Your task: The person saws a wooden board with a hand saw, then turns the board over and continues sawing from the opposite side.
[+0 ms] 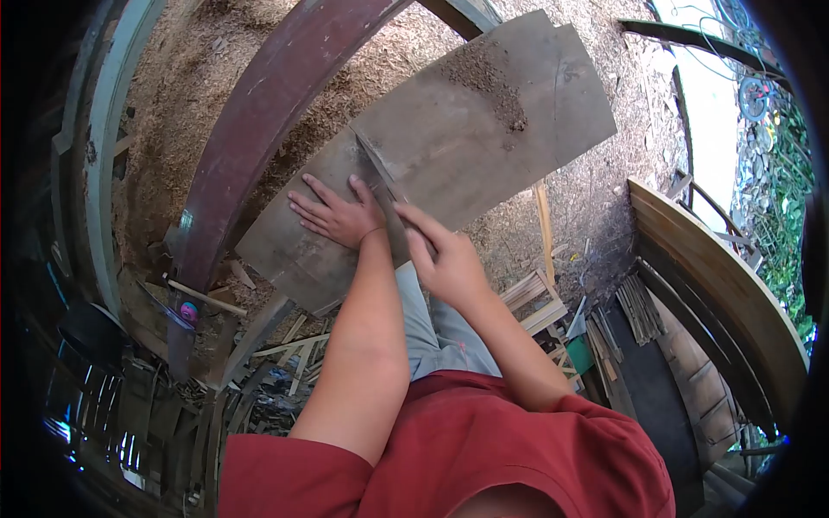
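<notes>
A wide grey-brown board [484, 129] lies slantwise in front of me, with crumbly brown debris [496, 86] on its far part. My left hand [341, 211] rests flat on the board's near left part, fingers spread, holding nothing. Just right of it, my right hand [445, 259] is closed around the near end of a long thin blade-like tool [378, 162]. The tool lies across the board and points away from me to the upper left. Its handle is mostly hidden in my fingers.
A curved maroon beam [259, 104] passes beyond the board's left side. A hammer [205, 296] lies at the lower left. Wood shavings [186, 121] cover the ground. Thin wood strips [534, 302] lie right of my legs, and a curved wooden piece [717, 250] stands farther right.
</notes>
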Demonstrator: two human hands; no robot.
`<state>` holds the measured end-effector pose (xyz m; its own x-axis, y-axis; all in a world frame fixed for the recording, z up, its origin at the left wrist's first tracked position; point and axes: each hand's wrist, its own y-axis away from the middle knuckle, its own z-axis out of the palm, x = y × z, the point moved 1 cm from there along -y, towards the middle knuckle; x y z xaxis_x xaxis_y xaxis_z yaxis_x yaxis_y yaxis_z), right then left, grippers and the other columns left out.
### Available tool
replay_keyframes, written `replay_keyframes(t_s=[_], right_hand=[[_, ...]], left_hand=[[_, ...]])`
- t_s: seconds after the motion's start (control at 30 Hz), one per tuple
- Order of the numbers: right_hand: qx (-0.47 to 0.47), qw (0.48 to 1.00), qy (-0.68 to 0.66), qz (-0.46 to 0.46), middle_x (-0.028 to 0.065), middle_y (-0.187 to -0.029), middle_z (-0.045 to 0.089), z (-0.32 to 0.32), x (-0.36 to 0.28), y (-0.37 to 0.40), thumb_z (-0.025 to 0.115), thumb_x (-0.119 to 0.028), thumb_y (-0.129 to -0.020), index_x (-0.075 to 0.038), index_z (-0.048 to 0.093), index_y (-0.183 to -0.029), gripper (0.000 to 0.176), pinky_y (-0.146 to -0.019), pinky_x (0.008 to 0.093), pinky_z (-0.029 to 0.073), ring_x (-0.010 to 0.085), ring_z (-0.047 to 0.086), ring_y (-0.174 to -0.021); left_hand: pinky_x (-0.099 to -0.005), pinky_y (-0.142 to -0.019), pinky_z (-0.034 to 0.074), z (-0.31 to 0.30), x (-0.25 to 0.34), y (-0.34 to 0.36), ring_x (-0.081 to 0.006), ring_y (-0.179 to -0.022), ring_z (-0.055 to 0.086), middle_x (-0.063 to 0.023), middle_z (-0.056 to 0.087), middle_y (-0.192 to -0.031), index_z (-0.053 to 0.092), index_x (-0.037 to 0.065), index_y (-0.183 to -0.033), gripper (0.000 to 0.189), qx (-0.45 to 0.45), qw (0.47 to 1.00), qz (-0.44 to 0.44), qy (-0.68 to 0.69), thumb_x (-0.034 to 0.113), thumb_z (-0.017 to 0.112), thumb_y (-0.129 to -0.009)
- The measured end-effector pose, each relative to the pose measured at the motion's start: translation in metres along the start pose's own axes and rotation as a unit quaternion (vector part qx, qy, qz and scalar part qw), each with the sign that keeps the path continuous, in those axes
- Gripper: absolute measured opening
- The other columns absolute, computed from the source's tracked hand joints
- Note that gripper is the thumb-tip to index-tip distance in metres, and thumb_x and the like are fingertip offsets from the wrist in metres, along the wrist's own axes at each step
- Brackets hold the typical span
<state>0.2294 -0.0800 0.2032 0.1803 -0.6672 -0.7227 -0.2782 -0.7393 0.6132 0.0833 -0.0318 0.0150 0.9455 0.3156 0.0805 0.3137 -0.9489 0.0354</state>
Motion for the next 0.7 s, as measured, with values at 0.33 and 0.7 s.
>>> replay_keyframes(t_s=[0.33,0.7], right_hand=[[-0.003,0.999,-0.027,-0.035,0.0236,-0.105,0.081,0.005,0.000,-0.035,0.067,-0.020,-0.106,-0.018,0.070,-0.150,0.043,-0.079,0.0431,0.064,0.0418,0.080,-0.085],[-0.055,0.998,-0.012,0.036,0.0199,-0.121,0.082,-0.009,0.000,-0.017,0.063,-0.010,-0.109,-0.016,0.070,-0.153,0.045,-0.085,0.0369,0.062,0.0288,0.083,-0.091]], left_hand=[[-0.0668,-0.135,0.022,0.003,-0.002,0.002,-0.0482,-0.171,0.024,-0.0281,0.019,-0.186,0.037,0.022,-0.179,0.092,-0.004,1.000,-0.001,-0.010,0.072,0.057,-0.104],[-0.0665,-0.135,0.022,0.003,-0.001,-0.001,-0.0490,-0.171,0.023,-0.0283,0.017,-0.186,0.037,0.025,-0.179,0.092,-0.004,1.000,0.011,-0.010,0.073,0.057,-0.104]])
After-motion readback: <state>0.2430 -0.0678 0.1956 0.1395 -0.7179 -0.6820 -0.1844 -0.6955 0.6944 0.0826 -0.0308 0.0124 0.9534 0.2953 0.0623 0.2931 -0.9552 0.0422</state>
